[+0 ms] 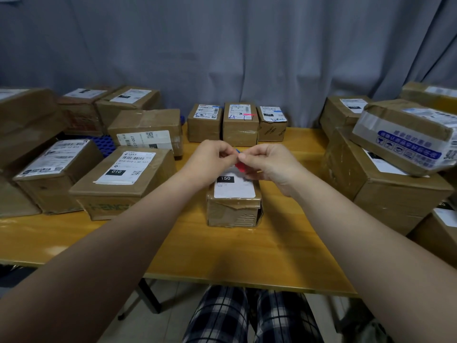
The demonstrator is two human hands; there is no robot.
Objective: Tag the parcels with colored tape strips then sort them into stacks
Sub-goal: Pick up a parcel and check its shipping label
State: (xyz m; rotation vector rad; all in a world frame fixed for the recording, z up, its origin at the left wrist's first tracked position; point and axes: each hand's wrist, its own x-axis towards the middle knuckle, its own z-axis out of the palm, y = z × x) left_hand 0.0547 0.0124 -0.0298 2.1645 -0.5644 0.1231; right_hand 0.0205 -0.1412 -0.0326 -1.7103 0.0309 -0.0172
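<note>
Grey curtain (pixel 222 45) fills the back, w/ our yellow wooden desk (pixel 222 248) below it. Big parcels crowd both sides: on the right a large box (pixel 385 191) w/ a blue-printed taped parcel (pixel 405 137) tilted on top; on the left the "010" box (pixel 123 184) sits nearest, more boxes behind it. At the back centre, a row of three small boxes; the middle one (pixel 240 125) carries a pink strip on its label.

Front and centre, the small "150" parcel (pixel 235 201) rests on the desk, white label up, apart from the rest. We've got both hands above its far end. Left hand (pixel 212 157) and right hand (pixel 269 164) meet fingertip to fingertip, each grip pressed together, pinching small bits of tape between them: a red piece (pixel 239 167) just under the fingers, near the label's top edge, and a blue sliver (pixel 238 151) poking up above. Can't tell which hand grips which piece, or whether the red touches the label.
</note>
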